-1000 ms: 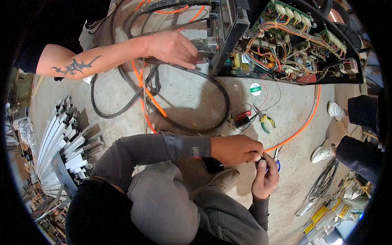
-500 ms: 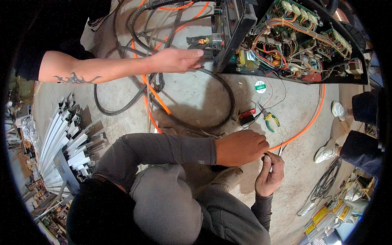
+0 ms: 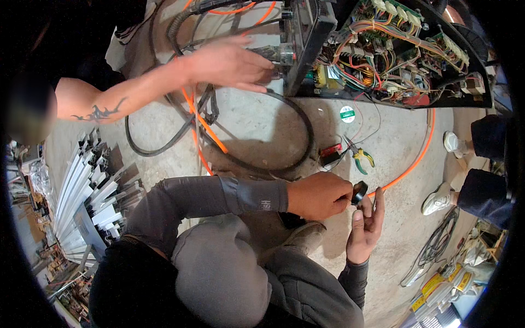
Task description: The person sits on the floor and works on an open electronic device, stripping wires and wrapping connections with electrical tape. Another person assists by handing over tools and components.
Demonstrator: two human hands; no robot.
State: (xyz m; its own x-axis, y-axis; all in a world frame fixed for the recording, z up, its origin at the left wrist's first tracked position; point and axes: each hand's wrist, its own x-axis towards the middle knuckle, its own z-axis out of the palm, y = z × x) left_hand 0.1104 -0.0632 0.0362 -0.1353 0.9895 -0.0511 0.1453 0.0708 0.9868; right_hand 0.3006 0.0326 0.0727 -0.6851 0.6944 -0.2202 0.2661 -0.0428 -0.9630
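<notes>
My left hand point(image 3: 322, 195), in a dark grey sleeve, is closed on a small black ring-shaped roll of tape point(image 3: 359, 192). My right hand point(image 3: 365, 232) is beside it, its thumb and fingers at the end of an orange cable point(image 3: 411, 174). The cable's tip is hidden among the fingers. Above my hands on the floor lie yellow-and-green pliers point(image 3: 362, 158) with open jaws. A small red-and-black object point(image 3: 330, 155) with thin wires lies beside them.
An opened machine point(image 3: 383, 60) full of circuit boards and wires stands at the top right. Another person's tattooed forearm point(image 3: 126, 95) reaches over black cables point(image 3: 311, 131) from the left. Metal profiles point(image 3: 82, 191) are stacked at left; a person's shoes point(image 3: 437, 199) stand at right.
The black tape roll has come into view between my hands. My right fingers have straightened somewhat. The other person's hand has spread and moved beside the machine.
</notes>
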